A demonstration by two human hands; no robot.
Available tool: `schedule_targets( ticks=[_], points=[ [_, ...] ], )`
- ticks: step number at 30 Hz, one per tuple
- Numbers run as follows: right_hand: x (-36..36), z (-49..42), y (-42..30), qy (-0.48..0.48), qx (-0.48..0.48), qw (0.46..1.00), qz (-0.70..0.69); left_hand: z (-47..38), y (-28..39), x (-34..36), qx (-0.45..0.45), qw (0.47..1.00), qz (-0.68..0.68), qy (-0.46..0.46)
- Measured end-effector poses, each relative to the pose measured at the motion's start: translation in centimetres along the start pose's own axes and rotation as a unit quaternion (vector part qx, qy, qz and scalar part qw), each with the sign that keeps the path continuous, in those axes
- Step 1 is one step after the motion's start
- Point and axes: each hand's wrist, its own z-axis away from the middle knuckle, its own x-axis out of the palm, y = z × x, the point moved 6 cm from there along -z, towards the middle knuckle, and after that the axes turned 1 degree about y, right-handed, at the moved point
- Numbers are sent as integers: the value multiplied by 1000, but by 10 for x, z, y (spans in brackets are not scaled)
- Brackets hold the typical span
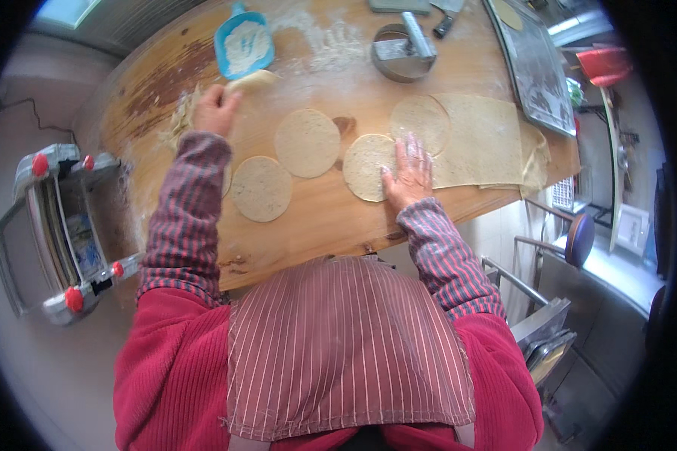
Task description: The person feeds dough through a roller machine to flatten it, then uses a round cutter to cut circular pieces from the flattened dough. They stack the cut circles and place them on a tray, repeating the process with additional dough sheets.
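At the left of the wooden table, my left hand (217, 110) pinches a blurred piece of dough (254, 82) just below a blue scoop (245, 48) of flour. My right hand (410, 172) lies flat, palm down, at the left end of a rolled dough sheet (477, 141), its thumb over the edge of a cut dough disc (368, 167). Above its fingers, another disc (419, 125) is cut within the sheet. Two more discs, an upper one (307, 142) and a lower one (261, 189), lie between my hands. Part of another shows beside my left sleeve.
A round metal cutter (404, 53) with a handle stands on the floured wooden table (316, 225). Dough scraps (183, 118) lie left of my left hand. At the right edge is a metal tray (536, 67). A black-handled tool (444, 25) lies at the back.
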Motion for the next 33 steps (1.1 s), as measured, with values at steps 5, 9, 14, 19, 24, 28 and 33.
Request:
schedule_targets(
  ticks=[5, 9, 14, 19, 24, 28, 33],
  points=[
    [-4, -1, -1, 12, -13, 1000, -10, 24, -89, -120, -27, 957, -236, 164],
    [-15, 2, -15, 64, 3, 993, -97, 97, -147, -112, -209, 967, -143, 37],
    [-19, 16, -94, 80, -139, 954, -254, 137, -160, -88, -268, 945, -174, 74],
    [11, 36, -163, -88, -128, 933, -325, 128, -164, -71, -294, 948, -101, -68],
    [31, 43, -189, -244, 19, 818, -521, 152, -78, -43, -131, 938, 313, -69],
    [39, 31, -203, -348, 206, 537, -740, 153, -4, -28, -67, 884, 429, -173],
    [26, -9, -179, -262, 157, 386, -871, 132, 5, 20, -77, 929, 298, -205]
  ],
)
